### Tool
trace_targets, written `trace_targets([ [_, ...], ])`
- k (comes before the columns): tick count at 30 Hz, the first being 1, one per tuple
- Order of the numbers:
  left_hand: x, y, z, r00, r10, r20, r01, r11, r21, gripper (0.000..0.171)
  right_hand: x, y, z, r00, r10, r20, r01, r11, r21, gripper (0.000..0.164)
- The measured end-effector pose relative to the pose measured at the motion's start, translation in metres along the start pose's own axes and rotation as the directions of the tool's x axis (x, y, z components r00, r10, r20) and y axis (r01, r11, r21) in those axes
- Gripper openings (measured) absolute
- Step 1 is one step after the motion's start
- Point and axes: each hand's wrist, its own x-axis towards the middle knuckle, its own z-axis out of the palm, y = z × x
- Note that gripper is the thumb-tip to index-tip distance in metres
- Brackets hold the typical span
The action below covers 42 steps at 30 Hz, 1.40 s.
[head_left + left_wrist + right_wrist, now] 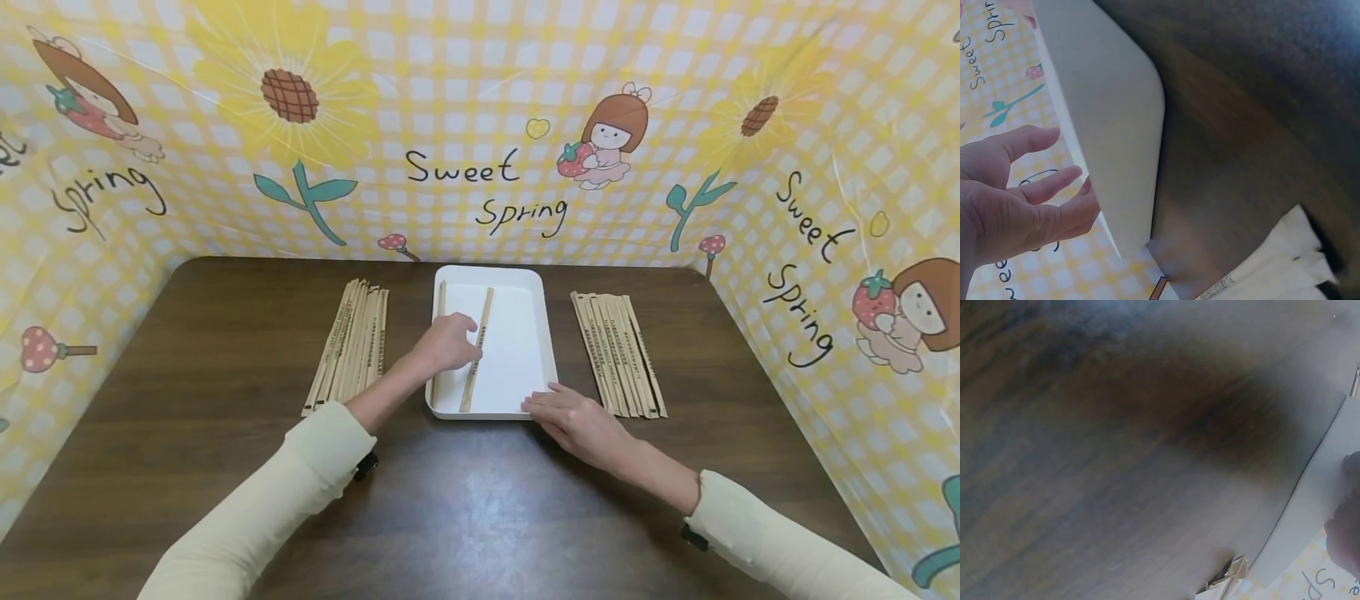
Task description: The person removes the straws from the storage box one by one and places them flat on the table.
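A white tray [517, 350] lies on the table, with two slim paper-wrapped chopsticks packets in it. One packet [439, 304] lies along the left wall; the other packet [486, 312] slants near the middle. Over the tray's left half is my left hand [450, 343], its fingers spread around the slanted packet's middle, and the thumb tip looks close to the paper. In the left wrist view the left hand [1029, 194] has its fingers apart, the tips partly behind the tray wall [1116, 125]. My right hand [581, 423] rests nearly straight fingers on the tray's near right corner.
A bundle of several wrapped chopsticks packets [352, 342] lies left of the tray, and another bundle [618, 354] lies to its right. The brown wooden table [480, 508] is bordered by a yellow checked, printed cloth [465, 100] at the back and sides.
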Motion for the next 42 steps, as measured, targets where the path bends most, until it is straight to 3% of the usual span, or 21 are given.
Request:
trace_targets([
  [6,0.004,-0.001,0.007,1.000,0.029,-0.004,-0.029,0.999,0.013,0.049,-0.001,0.001,0.001,1.000,0.007,0.002,-0.007,1.000,0.001,0.035],
  [11,0.007,-0.002,0.012,1.000,0.011,-0.002,-0.011,1.000,0.013,0.046,-0.001,0.001,0.002,1.000,0.010,0.004,-0.010,1.000,0.003,0.034],
  [17,0.010,-0.002,0.019,0.999,0.011,-0.034,-0.010,1.000,0.030,0.011,-0.001,0.001,0.001,1.000,0.012,0.005,-0.012,1.000,0.008,0.033],
  [23,0.013,-0.002,0.023,0.997,-0.030,-0.077,0.031,1.000,0.003,0.036,0.000,0.001,0.001,1.000,0.012,0.006,-0.012,1.000,0.003,0.032],
  [36,0.023,-0.001,0.027,0.995,-0.044,-0.086,0.043,0.999,-0.022,0.040,0.000,0.002,0.001,1.000,0.020,0.011,-0.020,1.000,-0.001,0.033],
  [42,0.027,-0.001,0.029,0.994,-0.014,-0.109,0.011,1.000,-0.024,0.043,-0.001,0.002,0.001,1.000,0.015,0.018,-0.015,1.000,-0.007,0.033],
])
